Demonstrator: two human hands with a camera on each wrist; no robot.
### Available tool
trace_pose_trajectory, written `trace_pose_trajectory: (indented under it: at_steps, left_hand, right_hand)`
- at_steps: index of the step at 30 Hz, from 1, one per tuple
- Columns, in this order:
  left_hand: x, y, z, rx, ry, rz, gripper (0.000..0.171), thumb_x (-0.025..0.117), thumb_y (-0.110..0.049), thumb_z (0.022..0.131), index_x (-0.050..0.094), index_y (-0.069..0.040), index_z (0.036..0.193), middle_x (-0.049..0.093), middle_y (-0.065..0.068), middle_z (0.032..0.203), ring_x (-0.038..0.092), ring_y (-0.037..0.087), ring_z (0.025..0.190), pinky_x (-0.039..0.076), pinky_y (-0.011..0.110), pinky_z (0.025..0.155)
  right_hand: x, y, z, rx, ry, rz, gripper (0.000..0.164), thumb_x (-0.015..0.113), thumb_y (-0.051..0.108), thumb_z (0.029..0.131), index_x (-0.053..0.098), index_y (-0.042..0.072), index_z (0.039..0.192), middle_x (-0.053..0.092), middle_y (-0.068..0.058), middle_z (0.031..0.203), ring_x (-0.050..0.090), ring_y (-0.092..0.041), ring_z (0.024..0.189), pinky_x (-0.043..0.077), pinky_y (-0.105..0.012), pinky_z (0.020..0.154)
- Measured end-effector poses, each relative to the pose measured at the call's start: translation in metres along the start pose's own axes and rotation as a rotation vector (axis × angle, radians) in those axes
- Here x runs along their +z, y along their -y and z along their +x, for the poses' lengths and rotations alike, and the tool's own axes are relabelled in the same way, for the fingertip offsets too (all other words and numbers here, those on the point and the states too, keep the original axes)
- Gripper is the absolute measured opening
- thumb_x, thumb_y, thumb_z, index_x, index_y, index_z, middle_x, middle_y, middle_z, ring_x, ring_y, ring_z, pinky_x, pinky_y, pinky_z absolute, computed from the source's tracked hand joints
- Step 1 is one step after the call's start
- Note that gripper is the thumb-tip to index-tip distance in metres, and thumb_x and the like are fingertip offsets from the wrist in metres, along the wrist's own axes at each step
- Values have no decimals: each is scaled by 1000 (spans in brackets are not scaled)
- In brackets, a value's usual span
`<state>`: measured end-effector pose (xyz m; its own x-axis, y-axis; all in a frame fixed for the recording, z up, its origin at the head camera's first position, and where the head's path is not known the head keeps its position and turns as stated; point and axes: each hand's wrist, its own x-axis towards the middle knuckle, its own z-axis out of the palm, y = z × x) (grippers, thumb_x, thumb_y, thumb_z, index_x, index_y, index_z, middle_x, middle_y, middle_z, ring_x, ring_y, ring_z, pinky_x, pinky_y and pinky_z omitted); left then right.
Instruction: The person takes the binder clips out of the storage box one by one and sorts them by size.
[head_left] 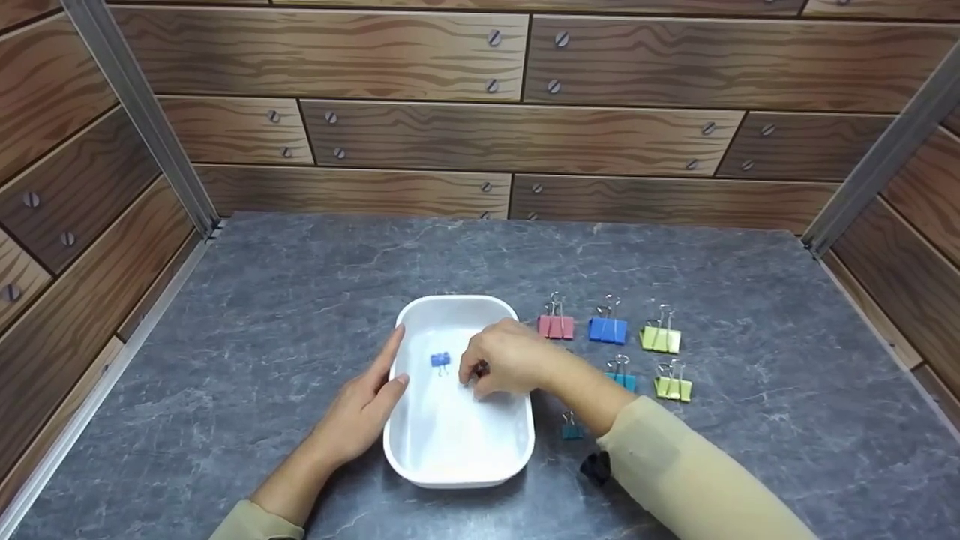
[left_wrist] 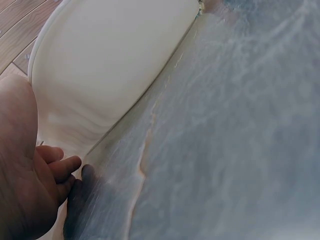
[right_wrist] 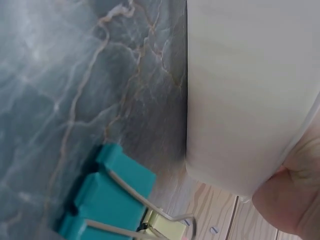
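A white rectangular tray [head_left: 461, 478] stands on the table, with a small blue binder clip [head_left: 440, 359] on its floor. My left hand [head_left: 358, 412] rests against the tray's left side, its index finger and thumb touching the rim. Inside the tray, toward its right side, my right hand [head_left: 506, 356] has bent fingers pinching a small dark thing, apparently a binder clip, mostly hidden by the fingers. To the right lie a pink binder clip [head_left: 555, 327], a large blue one [head_left: 607, 331] and a teal one [right_wrist: 115, 192], the last partly behind my right forearm in the head view.
Two yellow-green binder clips, an upper one [head_left: 661, 340] and a lower one [head_left: 673, 388], lie farther right. A small teal clip [head_left: 571, 431] sits beside the tray's right side. Wood-patterned walls [head_left: 420, 139] enclose the dark marbled table [head_left: 300, 277].
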<state>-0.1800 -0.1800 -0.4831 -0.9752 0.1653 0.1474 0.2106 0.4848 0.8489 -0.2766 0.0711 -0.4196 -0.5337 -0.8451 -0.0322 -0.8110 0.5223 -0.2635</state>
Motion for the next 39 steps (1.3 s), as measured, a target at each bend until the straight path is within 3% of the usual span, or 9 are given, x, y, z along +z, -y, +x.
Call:
trace_pose_trajectory:
  at_steps: [7, 14, 21, 25, 29, 39]
  left_hand:
    - [0, 1, 0, 15, -3, 4, 63, 48, -29, 114, 23, -30, 171, 38, 11, 168, 41, 30, 150, 38, 54, 118]
    - [0, 0, 1, -5, 0, 10, 63, 49, -27, 114, 23, -31, 171, 38, 10, 168, 42, 30, 150, 41, 54, 116]
    - [-1, 0, 1, -9, -3, 20, 63, 49, -28, 113, 23, -32, 171, 39, 12, 167, 44, 31, 149, 41, 55, 115]
    - [-1, 1, 0, 1, -7, 20, 63, 49, -29, 113, 24, -30, 171, 41, 13, 166, 46, 32, 147, 42, 55, 114]
    - [-1, 1, -1, 3, -6, 17, 63, 49, -29, 113, 24, -30, 171, 41, 13, 166, 45, 32, 148, 42, 55, 115]
    - [0, -1, 0, -9, -3, 9, 63, 49, -27, 114, 24, -29, 171, 38, 11, 167, 41, 30, 150, 38, 54, 118]
  right_hand:
    - [1, 0, -1, -19, -30, -61, 4, 87, 24, 81, 84, 26, 80, 73, 14, 83, 60, -7, 74, 49, -34, 79]
    - [6, -5, -4, -109, -147, -22, 6, 86, 22, 84, 81, 24, 80, 72, 12, 80, 60, -5, 73, 49, -31, 74]
    - [9, -7, -6, -47, -235, 205, 7, 82, 24, 93, 82, 17, 91, 76, 9, 88, 66, -13, 82, 52, -32, 79]
    - [11, -7, -7, 14, -272, 365, 8, 80, 24, 97, 81, 16, 95, 75, 12, 88, 62, -10, 83, 51, -30, 77]
    - [11, -6, -7, 44, -291, 539, 8, 77, 22, 100, 81, 15, 98, 76, 12, 89, 66, -8, 89, 52, -33, 84]
    - [-1, -2, -23, 51, -400, 829, 12, 75, 16, 101, 80, 4, 101, 78, -13, 112, 74, -21, 103, 58, -37, 96]
